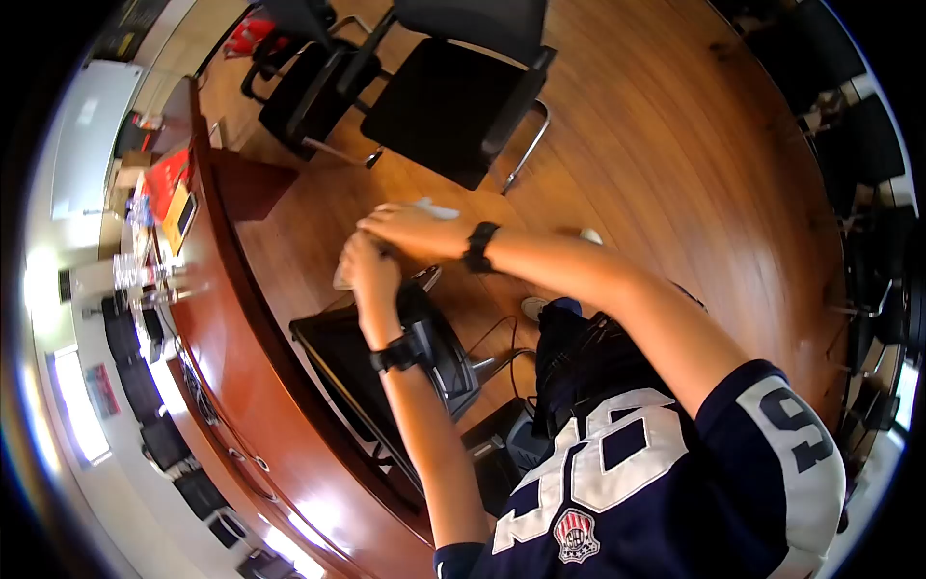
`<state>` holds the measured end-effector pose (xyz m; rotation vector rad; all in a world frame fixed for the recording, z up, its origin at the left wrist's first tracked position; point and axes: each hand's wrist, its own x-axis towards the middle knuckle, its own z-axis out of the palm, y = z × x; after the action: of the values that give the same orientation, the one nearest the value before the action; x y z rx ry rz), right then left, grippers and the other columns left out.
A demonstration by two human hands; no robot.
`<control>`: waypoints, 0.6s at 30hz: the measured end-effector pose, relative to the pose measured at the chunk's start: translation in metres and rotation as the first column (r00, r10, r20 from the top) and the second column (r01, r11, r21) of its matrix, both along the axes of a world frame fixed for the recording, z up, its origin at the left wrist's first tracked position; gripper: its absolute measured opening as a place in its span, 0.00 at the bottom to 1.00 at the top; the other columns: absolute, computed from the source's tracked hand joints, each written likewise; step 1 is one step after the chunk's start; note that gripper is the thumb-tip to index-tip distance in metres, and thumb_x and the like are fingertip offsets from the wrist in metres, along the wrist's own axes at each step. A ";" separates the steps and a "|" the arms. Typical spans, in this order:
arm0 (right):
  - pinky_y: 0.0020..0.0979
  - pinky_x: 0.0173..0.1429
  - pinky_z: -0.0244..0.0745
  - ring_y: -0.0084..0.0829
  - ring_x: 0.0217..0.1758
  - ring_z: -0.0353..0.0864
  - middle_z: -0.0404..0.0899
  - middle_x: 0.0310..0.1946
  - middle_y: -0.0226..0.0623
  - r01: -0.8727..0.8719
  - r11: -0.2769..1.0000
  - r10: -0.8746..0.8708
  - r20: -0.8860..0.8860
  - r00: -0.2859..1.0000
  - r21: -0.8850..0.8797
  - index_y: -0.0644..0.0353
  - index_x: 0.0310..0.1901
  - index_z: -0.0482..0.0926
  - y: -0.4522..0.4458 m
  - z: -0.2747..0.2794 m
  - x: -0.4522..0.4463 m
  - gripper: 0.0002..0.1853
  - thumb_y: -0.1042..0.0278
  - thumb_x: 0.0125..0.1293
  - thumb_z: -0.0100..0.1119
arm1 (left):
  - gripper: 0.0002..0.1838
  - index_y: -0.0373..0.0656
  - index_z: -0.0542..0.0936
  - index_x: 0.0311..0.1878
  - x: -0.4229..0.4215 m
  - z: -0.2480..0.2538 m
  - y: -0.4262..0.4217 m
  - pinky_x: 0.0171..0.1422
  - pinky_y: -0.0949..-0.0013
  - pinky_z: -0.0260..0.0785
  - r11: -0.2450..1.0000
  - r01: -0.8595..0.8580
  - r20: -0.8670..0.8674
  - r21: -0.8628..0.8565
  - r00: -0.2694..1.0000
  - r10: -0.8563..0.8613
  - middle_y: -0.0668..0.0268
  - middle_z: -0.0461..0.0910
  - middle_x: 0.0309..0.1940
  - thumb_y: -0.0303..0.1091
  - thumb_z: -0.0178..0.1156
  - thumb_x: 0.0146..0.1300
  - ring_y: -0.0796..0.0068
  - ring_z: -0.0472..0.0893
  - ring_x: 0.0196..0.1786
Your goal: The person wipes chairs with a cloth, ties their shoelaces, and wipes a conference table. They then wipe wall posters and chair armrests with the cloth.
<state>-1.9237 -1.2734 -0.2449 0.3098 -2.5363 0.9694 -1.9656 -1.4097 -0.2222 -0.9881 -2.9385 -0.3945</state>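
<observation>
My left hand (pixel 369 270) and my right hand (pixel 410 230) meet in front of me, fingers bent and close together. A pale edge shows beside my left fingers. Just beyond my right hand is a whitish, cloth-like piece (pixel 437 207); whether I hold it cannot be made out. What lies between my fingers is hidden and blurred. Black bands (pixel 479 247) circle both wrists. Below my hands stands a black, flat-panelled thing like a monitor (pixel 446 362), partly covered by my left forearm.
A long reddish-brown table (pixel 280 386) curves along the left, with a phone (pixel 187 214) and a red item (pixel 168 176) at its far end. Black chairs (pixel 439 111) stand ahead, others line the right. Dark cables (pixel 511 347) hang near my legs above the wooden floor (pixel 656 145).
</observation>
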 end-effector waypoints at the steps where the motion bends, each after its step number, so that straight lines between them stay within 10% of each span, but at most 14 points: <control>1: 0.37 0.65 0.63 0.41 0.60 0.69 0.73 0.54 0.42 0.002 1.000 -0.005 0.124 0.992 0.024 0.61 0.55 0.70 0.031 0.000 0.023 0.20 0.76 0.59 0.48 | 0.23 0.36 0.67 0.53 0.010 -0.022 0.024 0.57 0.50 0.62 0.998 0.058 0.036 0.003 0.998 -0.058 0.48 0.72 0.48 0.25 0.53 0.51 0.46 0.69 0.55; 11: 0.43 0.75 0.46 0.36 0.71 0.55 0.64 0.64 0.38 0.342 0.897 -0.391 0.141 0.910 0.280 0.58 0.62 0.64 0.297 -0.116 0.085 0.28 0.73 0.57 0.52 | 0.31 0.40 0.59 0.66 0.062 -0.131 0.316 0.72 0.55 0.47 0.951 0.270 0.106 0.149 0.952 -0.287 0.58 0.62 0.64 0.25 0.51 0.58 0.55 0.58 0.68; 18: 0.38 0.73 0.50 0.33 0.72 0.55 0.56 0.69 0.37 0.221 0.625 -0.419 0.083 0.904 0.748 0.60 0.65 0.59 0.458 -0.141 0.040 0.28 0.70 0.61 0.44 | 0.27 0.38 0.62 0.64 0.027 -0.192 0.479 0.72 0.52 0.45 0.945 0.195 0.038 0.261 0.976 -0.212 0.56 0.63 0.64 0.26 0.50 0.59 0.53 0.57 0.69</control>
<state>-1.8834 -0.8157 -0.3860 -0.0822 -2.9619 -0.2095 -1.9382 -0.9303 -0.4138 -1.2640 -2.7501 -0.8045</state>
